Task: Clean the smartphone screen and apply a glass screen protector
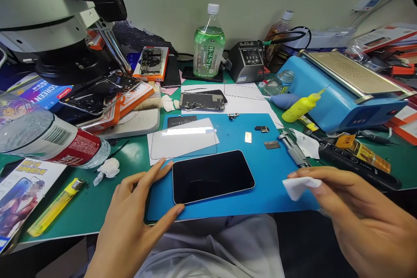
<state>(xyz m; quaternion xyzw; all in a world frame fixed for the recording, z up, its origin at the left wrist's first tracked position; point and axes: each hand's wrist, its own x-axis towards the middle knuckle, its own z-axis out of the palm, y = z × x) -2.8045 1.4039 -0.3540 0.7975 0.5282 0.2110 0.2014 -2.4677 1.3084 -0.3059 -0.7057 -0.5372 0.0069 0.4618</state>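
Observation:
A smartphone (213,177) with a dark screen lies face up on a blue mat (260,200). My left hand (137,213) grips its left end, the thumb at the near corner and the fingers at the far one. Off to the right, my right hand (355,208) pinches a folded white wipe (298,186) between thumb and fingers, above the mat's right edge and apart from the phone. Just behind the phone is a clear screen protector with a dark border (184,143), partly over white paper. Small phone parts, among them a gold plate (248,137), lie farther back.
At left are a microscope (48,21), a tilted water bottle (65,139) and a yellow lighter (55,208). A green tea bottle (209,47) stands behind. On the right are a blue heating machine (345,95), a yellow dropper bottle (299,107) and a black pen-like tool (355,163).

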